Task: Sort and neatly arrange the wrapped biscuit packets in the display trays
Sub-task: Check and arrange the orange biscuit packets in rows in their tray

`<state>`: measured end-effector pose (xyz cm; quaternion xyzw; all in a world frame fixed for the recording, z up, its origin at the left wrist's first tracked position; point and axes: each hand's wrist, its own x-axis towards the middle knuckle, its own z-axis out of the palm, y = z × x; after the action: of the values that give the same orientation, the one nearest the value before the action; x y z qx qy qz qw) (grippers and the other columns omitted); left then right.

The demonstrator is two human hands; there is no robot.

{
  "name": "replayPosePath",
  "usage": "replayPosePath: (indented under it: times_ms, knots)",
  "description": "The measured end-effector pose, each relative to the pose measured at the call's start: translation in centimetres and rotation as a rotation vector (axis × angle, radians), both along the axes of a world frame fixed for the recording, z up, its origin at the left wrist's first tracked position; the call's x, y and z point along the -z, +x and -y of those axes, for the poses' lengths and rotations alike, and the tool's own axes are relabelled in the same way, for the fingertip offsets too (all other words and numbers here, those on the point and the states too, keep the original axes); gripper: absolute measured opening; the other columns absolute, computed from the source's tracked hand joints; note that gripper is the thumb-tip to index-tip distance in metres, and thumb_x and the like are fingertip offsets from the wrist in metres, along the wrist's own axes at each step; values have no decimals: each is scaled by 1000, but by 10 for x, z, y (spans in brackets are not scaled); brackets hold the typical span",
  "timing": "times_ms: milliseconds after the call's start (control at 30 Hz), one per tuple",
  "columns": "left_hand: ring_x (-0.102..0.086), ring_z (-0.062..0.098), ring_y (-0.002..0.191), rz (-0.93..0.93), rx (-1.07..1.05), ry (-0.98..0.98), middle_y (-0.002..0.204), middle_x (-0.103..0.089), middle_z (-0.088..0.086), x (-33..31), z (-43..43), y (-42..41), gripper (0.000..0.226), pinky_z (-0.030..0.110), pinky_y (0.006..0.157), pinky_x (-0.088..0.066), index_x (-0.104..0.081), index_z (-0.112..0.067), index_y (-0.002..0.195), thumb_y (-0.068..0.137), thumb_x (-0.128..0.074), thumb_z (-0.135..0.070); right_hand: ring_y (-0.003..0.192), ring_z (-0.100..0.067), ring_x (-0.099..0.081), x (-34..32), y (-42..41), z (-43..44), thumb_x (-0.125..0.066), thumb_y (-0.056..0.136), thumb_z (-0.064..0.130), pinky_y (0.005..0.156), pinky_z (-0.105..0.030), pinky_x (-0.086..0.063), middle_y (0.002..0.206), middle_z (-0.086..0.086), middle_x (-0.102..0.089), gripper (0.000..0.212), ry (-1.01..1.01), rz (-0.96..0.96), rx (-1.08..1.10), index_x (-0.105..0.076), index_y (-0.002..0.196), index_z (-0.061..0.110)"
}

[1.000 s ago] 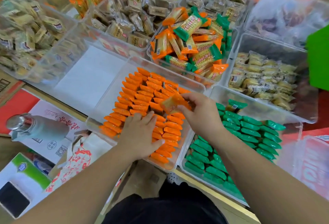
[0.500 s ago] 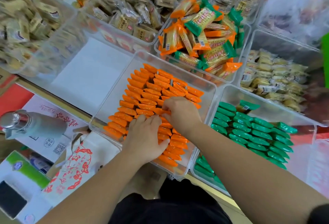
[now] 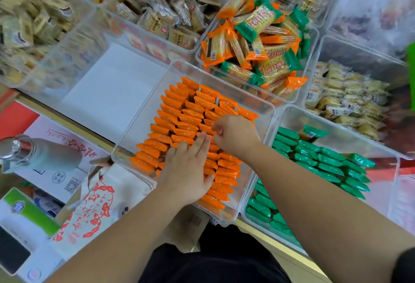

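The orange packets (image 3: 179,114) stand in tight overlapping rows across the clear tray (image 3: 143,123), with a bare strip along its left wall. They look light, slick and crushable, best pinched by the crimped ends. The left hand (image 3: 187,170) lies flat, fingers straight, pressing the near rows. The right hand (image 3: 235,135) curls into the middle rows; whether it pinches a packet cannot be told.

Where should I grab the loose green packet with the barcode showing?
Pinch the loose green packet across its long sides, coming from above. It rests on top of the green rows at their far end, not wedged between neighbours.
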<state>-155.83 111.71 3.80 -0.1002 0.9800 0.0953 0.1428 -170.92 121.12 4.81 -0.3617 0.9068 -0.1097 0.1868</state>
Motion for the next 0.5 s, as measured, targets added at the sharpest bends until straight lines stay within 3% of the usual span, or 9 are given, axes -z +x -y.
replayPosePath:
  times_ms: [133, 300, 500]
  knots:
    - [-31, 30, 136, 23, 12, -12, 168, -2, -2, 2, 1, -3, 95, 48, 111, -30, -1, -23, 159, 88, -45, -67, 99, -26, -62, 3, -7, 2, -67, 90, 27, 70, -38, -57, 114, -3, -60, 27, 82, -103, -10, -68, 117, 23]
    - [-35, 28, 132, 5, 16, -38, 162, -16, 0, 3, -1, -6, 98, 45, 110, -32, -7, -19, 159, 83, -49, -65, 94, -24, -59, 7, -3, 11, -65, 93, 24, 61, -33, -48, 103, -2, -58, 12, 142, -258, -109, -72, 101, 18]
    - [-31, 29, 134, 37, 5, -70, 159, -19, 3, 2, -2, -14, 98, 45, 111, -30, -11, -19, 158, 81, -53, -62, 92, -23, -57, -6, -5, -7, -64, 93, 22, 68, -37, -52, 100, -2, -57, 6, -56, -110, 45, -67, 90, 18]
